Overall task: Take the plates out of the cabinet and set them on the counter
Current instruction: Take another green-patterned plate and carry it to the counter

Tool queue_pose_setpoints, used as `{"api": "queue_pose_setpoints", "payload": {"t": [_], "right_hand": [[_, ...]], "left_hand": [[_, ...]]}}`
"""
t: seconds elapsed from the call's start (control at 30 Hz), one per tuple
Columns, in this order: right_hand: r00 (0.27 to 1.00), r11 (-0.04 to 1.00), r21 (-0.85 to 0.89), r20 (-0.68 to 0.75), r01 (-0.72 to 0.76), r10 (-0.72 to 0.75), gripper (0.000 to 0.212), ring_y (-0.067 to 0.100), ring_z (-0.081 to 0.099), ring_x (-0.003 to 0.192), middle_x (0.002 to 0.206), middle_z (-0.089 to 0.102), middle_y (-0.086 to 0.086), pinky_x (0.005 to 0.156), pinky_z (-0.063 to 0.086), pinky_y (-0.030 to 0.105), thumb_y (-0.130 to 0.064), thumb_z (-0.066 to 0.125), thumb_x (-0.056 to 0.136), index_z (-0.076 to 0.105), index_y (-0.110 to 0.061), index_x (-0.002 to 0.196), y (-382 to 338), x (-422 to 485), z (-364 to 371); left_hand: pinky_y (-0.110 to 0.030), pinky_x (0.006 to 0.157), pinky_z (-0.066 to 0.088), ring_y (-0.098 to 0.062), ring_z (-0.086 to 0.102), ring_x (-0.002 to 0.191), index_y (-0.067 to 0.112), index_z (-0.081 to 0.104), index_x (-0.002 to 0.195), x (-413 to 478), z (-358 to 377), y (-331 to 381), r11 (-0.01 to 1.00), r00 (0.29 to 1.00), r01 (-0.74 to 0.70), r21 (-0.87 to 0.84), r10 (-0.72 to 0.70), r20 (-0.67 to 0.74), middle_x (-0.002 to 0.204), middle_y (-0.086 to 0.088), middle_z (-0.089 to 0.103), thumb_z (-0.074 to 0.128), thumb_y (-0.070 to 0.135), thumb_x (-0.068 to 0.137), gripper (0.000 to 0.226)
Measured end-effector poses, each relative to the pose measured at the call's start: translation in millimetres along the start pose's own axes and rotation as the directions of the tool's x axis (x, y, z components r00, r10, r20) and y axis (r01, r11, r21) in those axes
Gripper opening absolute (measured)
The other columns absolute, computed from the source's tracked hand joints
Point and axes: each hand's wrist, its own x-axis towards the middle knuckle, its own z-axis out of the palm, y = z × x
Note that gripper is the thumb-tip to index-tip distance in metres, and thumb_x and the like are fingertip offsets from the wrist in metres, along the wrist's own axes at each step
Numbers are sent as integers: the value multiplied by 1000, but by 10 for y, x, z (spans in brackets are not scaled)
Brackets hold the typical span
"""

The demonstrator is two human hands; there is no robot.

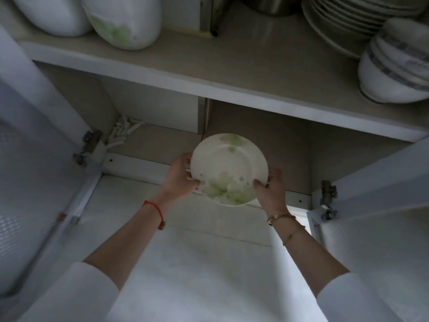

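I pinched the plate (229, 168) between left hand (180, 175) and right hand (271, 188), thumbs over its rim, below the shelf (209, 73). Thin edge grip; tilting could've let it slip.

Two hands (181, 175) (271, 188), one plate stack (229, 168), two hinges (89, 145) (327, 198)

Plate stack (343, 17) cut by top edge; bowls (394, 73) by right edge; held plate (229, 168) underside unseen.
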Motion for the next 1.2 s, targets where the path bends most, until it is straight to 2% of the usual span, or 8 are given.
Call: {"api": "queue_pose_setpoints", "payload": {"t": [0.1, 0.27, 0.43, 0.5, 0.67, 0.77, 0.9, 1.2], "right_hand": [[998, 999, -33, 52, -34, 35, 40, 24, 62, 96, 107, 67, 10, 81, 45, 26, -1, 61, 82, 51, -6, 120, -352, -504, -172], [992, 998, -46, 109, -50, 55, 39, 21, 57, 86, 98, 61, 1, 75, 39, 24, -2, 58, 84, 47, -9, 120, -1160, -1320, -582], [985, 996, -73, 162, -44, 56, 38, 20, 56, 83, 97, 61, 2, 68, 40, 21, -1, 59, 84, 46, -6, 120, -2019, -2157, -1188], [986, 997, -66, 160, -41, 51, 35, 20, 57, 78, 93, 62, -1, 52, 37, 12, -2, 59, 84, 46, -10, 116, -2393, -2484, -1497], [987, 996, -9, 139, -83, 84, 36, 8, 61, 71, 82, 60, -17, 48, 40, 4, -8, 61, 84, 43, -31, 105, -3376, -3179, -2452], [994, 996, 55, 88, -63, 58, 34, 11, 65, 72, 87, 64, -12, 54, 46, 9, -10, 62, 84, 47, -29, 107, -3924, -3453, -3011], [998, 982, 184, -43, -31, 39, 34, 22, 68, 83, 92, 66, -12, 74, 56, 42, -8, 61, 84, 50, -28, 110, -4558, -3740, -3743], [889, 903, 422, -439, 79, 127, 26, 22, 62, 73, 90, 63, 3, 53, 47, 28, -9, 55, 93, 52, -34, 98, -4933, -4447, -5276]], "left_hand": [[-53, 67, 62, -33, 62, 98, 9, 55, 122, -494, -326, 269, 999, 1000, 10, 32, -10, -5, 104, -4, 56, 71, -17, 71, 60], [-44, 79, 60, -33, 57, 111, 5, 43, 134, -1320, -950, 881, 994, 996, 87, 69, -85, -33, 130, -12, 47, 69, -14, 73, 69], [-27, 70, 59, -24, 58, 106, 29, 53, 118, -2247, -1498, 1715, 998, 996, 62, 0, -62, -67, 119, 2, 52, 69, -11, 72, 63], [-29, 72, 59, -25, 58, 111, 26, 49, 126, -2627, -1713, 2106, 998, 997, 62, -6, -62, -51, 127, -2, 49, 68, -12, 74, 67], [-37, 78, 60, -25, 61, 110, 26, 44, 135, -3437, -2180, 3281, 998, 999, 41, -44, -41, -1, 129, 8, 49, 69, -10, 78, 72], [-38, 83, 59, -21, 62, 107, 25, 46, 138, -3719, -2367, 3981, 998, 999, -18, -63, 21, 44, 132, 5, 51, 71, -8, 78, 73], [-22, 73, 57, -20, 64, 104, 19, 46, 139, -3924, -2482, 4947, 987, 982, -137, -85, 147, 119, 134, -2, 52, 69, -11, 79, 71], [-20, 85, 57, -4, 64, 108, 45, 45, 127, -4327, -1922, 6429, 919, 799, -359, -165, 394, 455, 128, 15, 57, 75, 1, 79, 73]]}}
